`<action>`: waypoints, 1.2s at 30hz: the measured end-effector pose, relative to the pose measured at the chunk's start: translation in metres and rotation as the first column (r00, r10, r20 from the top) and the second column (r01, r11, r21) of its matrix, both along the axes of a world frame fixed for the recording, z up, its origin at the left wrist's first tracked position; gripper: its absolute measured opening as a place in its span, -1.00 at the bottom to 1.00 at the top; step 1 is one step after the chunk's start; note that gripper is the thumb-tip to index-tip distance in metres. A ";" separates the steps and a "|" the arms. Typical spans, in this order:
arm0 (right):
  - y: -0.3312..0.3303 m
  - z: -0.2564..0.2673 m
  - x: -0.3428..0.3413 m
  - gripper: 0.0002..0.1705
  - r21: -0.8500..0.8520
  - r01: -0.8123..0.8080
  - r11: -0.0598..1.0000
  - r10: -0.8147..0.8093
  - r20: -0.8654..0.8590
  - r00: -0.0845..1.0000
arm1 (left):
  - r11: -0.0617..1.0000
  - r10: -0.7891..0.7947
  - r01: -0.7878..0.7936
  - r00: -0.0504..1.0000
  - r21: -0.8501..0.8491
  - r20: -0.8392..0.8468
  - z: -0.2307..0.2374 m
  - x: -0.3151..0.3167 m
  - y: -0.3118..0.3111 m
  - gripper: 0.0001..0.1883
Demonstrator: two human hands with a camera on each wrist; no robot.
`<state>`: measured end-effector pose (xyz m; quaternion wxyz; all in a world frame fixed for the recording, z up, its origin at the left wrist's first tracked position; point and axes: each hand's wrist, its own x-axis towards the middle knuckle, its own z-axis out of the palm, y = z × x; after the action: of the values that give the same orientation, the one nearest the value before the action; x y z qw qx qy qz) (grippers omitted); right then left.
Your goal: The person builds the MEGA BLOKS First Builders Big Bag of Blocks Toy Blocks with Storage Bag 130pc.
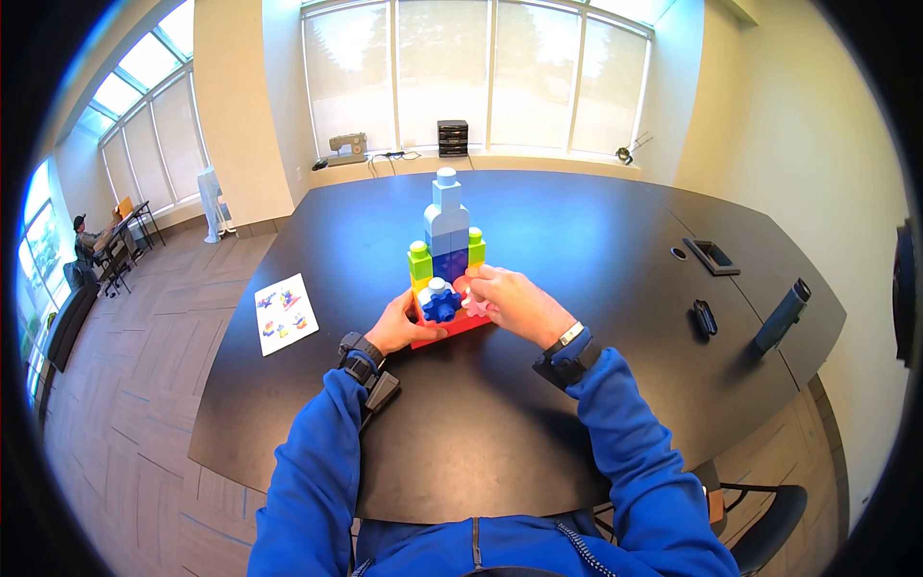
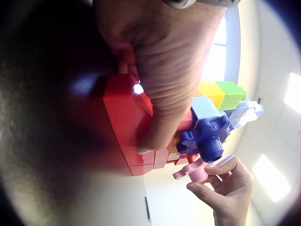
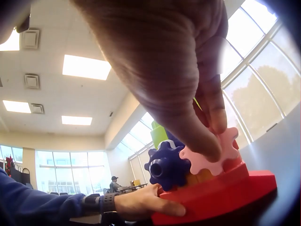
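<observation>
A block build stands on a red base (image 3: 211,195), with a light blue tower (image 1: 446,219) in the middle and green blocks (image 1: 420,262) on yellow ones at both sides. On its front a dark blue gear (image 2: 207,139) sits beside a pink gear (image 3: 214,153). My left hand (image 1: 399,327) grips the left end of the red base, thumb along the front. My right hand (image 1: 519,300) pinches the pink gear between thumb and fingers, right next to the blue gear. Whether the pink gear is seated on its peg, I cannot tell.
A printed picture sheet (image 1: 286,313) lies at the table's left. To the right are a dark bottle (image 1: 784,315), a small black case (image 1: 705,318) and a table socket frame (image 1: 711,257). A sewing machine (image 1: 347,146) stands on the window ledge. A person sits far left.
</observation>
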<state>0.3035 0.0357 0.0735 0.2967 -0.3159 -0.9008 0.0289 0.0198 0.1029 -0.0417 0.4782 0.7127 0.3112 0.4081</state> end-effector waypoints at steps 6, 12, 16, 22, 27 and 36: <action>0.004 -0.004 -0.001 -0.90 0.026 0.015 1.000 -0.016 0.041 0.999 | 1.000 0.001 -0.001 1.000 0.000 -0.004 -0.006 -0.001 0.006 -0.08; 0.005 -0.008 -0.002 -0.92 0.084 -0.011 0.996 0.010 0.005 1.000 | 0.999 -0.027 0.027 0.999 -0.031 0.018 -0.003 -0.001 0.005 -0.08; 0.004 -0.008 -0.003 -0.87 0.024 -0.014 1.000 0.015 -0.037 0.999 | 0.999 -0.012 0.011 1.000 -0.045 -0.024 0.001 -0.002 0.002 -0.09; 0.007 -0.013 -0.003 -0.80 0.135 0.027 0.990 -0.036 0.062 0.997 | 0.998 -0.007 0.005 0.999 -0.068 -0.040 0.003 -0.002 0.000 -0.15; 0.007 -0.014 -0.007 -0.85 0.155 0.045 0.987 -0.052 0.042 0.998 | 1.000 0.001 -0.003 0.998 -0.030 -0.063 -0.003 -0.003 0.005 -0.07; -0.020 0.035 0.011 -0.70 0.005 0.091 0.996 -0.091 0.022 0.996 | 1.000 -0.014 0.014 1.000 -0.010 -0.010 0.002 0.000 -0.001 -0.05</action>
<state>0.3145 0.0153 0.1081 0.2885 -0.3564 -0.8886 0.0098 0.0197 0.1021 -0.0393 0.4832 0.7146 0.3106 0.3993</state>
